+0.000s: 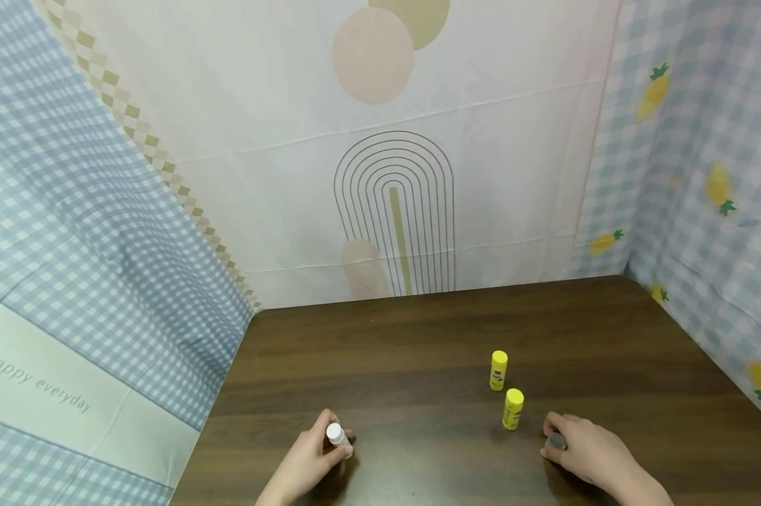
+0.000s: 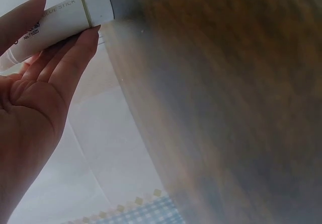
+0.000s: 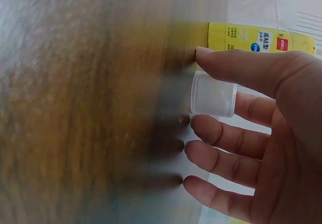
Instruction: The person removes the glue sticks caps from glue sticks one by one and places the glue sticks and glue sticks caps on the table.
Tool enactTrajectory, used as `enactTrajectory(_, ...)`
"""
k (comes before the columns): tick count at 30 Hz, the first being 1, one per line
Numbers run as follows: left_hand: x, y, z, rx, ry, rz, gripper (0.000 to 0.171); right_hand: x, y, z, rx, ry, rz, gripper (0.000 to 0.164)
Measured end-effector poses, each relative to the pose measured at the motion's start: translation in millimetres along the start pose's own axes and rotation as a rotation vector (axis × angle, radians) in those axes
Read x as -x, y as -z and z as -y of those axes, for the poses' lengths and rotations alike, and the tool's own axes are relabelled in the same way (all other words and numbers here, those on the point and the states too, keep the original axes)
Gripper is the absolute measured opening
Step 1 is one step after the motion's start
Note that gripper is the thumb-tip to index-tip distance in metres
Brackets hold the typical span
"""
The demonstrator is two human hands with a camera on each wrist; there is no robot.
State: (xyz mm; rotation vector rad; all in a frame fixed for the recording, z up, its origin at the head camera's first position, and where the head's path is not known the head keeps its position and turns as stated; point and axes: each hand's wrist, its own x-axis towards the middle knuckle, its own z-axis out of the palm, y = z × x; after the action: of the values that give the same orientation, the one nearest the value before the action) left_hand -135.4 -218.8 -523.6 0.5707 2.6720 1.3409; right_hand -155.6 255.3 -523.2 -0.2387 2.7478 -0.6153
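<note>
My left hand (image 1: 310,450) grips a white glue stick (image 1: 337,434) between thumb and fingers at the table's near left. In the left wrist view "GLUE STICK" is printed on the white barrel (image 2: 60,20), and a thin gold ring circles it near its lower end. At the right, my right hand (image 1: 592,450) has its thumb and fingers curled round a small translucent cap (image 1: 556,441). Ribs show on the cap (image 3: 214,94) in the right wrist view, where it stands beside the thumb; the index fingertip is hidden behind it. The other fingertips (image 3: 201,151) rest at the tabletop.
Two yellow glue sticks stand upright left of my right hand: a nearer one (image 1: 513,409) and a farther one (image 1: 497,370). The dark wooden table (image 1: 380,358) meets a white printed cloth (image 1: 291,211) at its back. Blue checked cloths hang at both sides.
</note>
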Motion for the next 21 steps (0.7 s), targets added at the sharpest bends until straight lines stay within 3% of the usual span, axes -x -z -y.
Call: enactTrajectory(21, -4.5, -1.5, 4.6, -0.031, -0.005, -0.014, 0.027, -2.7, -1.3, -3.0, -0.054, 0.013, 0.003, 0.030)
